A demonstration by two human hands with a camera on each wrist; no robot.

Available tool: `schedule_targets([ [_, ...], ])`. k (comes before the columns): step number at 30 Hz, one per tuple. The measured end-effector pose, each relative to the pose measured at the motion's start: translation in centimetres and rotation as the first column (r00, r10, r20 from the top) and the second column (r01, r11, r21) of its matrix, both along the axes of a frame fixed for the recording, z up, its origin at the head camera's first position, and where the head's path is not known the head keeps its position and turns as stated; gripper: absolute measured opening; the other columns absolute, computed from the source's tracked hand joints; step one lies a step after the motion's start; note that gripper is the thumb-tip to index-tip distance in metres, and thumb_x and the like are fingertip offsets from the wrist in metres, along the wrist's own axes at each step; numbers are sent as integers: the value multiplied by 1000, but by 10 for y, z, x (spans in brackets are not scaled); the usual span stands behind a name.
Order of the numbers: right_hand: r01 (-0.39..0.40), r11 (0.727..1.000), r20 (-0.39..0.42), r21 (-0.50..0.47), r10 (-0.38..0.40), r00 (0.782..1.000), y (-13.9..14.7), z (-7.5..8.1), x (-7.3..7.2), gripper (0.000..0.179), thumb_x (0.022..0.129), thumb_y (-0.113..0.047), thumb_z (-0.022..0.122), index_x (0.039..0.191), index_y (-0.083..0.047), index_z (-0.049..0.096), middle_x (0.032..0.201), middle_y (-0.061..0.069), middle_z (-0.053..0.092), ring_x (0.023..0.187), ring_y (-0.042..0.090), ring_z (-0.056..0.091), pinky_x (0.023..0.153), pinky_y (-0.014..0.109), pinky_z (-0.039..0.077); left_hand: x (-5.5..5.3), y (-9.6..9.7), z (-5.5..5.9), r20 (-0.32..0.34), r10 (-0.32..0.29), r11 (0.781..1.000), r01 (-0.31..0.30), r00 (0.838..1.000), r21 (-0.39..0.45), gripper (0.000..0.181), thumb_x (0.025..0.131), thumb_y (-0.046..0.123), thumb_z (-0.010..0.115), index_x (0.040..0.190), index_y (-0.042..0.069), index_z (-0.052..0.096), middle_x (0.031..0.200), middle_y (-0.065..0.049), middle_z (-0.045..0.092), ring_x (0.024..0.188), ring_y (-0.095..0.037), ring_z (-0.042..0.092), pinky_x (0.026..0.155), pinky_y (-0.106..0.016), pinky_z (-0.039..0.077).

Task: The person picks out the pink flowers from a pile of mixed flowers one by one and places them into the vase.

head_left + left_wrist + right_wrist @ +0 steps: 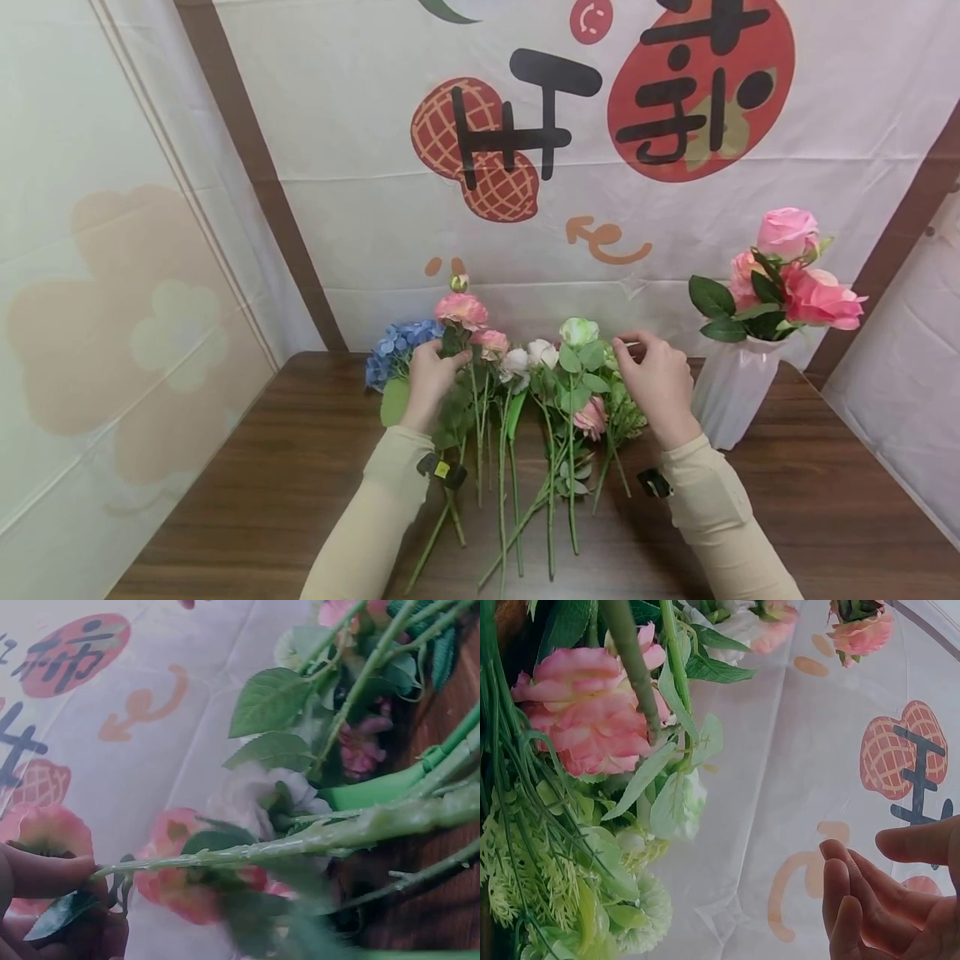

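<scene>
My left hand [432, 379] pinches the stem of a pink artificial flower [462, 311] high up, just under its bloom. In the left wrist view the thumb [52, 874] lies against that stem, a small leaf beside it. My right hand [660, 385] is raised near a pale green-white rose [580, 332], its thumb and fingers apart with nothing between them. In the right wrist view that hand's fingers [870, 900] are bent loosely. Between the hands lie a second pink bloom [491, 343], white flowers [515, 367] and a lower pink flower [591, 417].
A white vase [731, 392] holding pink roses [787, 233] stands right of my right hand. Blue hydrangea [397, 346] lies by my left hand. Long stems stretch over the brown wooden table [247, 500] towards me. A printed cloth [352, 225] hangs behind.
</scene>
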State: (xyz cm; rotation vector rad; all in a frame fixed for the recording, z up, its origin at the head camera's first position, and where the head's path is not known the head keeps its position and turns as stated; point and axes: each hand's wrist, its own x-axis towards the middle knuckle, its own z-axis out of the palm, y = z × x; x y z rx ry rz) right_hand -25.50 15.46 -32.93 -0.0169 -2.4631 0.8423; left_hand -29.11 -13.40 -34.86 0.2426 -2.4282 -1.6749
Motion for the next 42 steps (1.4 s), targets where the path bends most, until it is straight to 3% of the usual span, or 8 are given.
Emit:
schedule_targets([
  [1,-2,1000,3,0,2,1000,0,0,0,32,94,-41,53,104,-16,70,88,8,73,61,24,64,43,31,41,0,0,1,4,-6,1000,6,1000,13,51,88,23,68,129,-1,53,122,-19,58,61,-17,51,63,-31,44],
  [5,-11,1000,25,-7,11,1000,-3,0,-1,32,94,-42,53,105,-17,69,89,8,73,58,21,62,41,30,40,-1,-1,2,-22,-15,999,16,1000,49,27,87,22,69,103,2,63,80,-8,56,60,-16,44,55,-29,38],
  [7,-18,1000,30,-10,18,999,-4,0,-1,32,94,-42,53,106,-17,69,90,9,73,58,21,63,41,29,41,-2,0,3,-42,-17,998,19,999,57,23,86,22,69,98,3,65,79,-7,58,65,-17,48,57,-29,40],
  [11,-33,999,32,-18,33,999,-6,1,0,32,94,-41,54,107,-16,70,91,10,73,58,20,63,41,29,41,-2,2,5,-63,-18,996,23,998,83,24,85,20,71,100,2,68,93,-12,68,82,-21,58,71,-34,47],
  [17,-41,999,15,-31,42,999,-12,5,1,32,94,-40,54,106,-15,70,90,11,73,59,21,63,43,30,42,2,5,15,-92,2,989,12,996,146,29,81,16,73,105,-1,68,108,-19,67,104,-31,61,92,-45,48],
  [24,-74,996,-12,-41,73,997,-16,12,3,34,94,-40,54,106,-13,70,90,11,73,67,23,66,53,34,48,8,7,27,-149,28,981,1,988,194,28,81,14,74,104,1,68,105,-18,68,101,-30,62,90,-44,48],
  [32,-91,993,-94,-72,84,992,-18,22,6,29,93,-37,59,102,-13,72,84,8,73,66,23,65,54,35,47,12,11,39,-187,27,956,30,982,293,39,82,13,73,119,4,64,115,-15,67,106,-26,63,92,-42,50],
  [42,-124,981,-94,-148,111,989,-25,32,9,23,90,-34,64,101,-15,72,84,7,73,69,22,64,56,33,47,22,19,52,-276,25,931,78,961,356,35,84,7,70,118,3,64,116,-14,66,107,-21,62,93,-36,50],
])
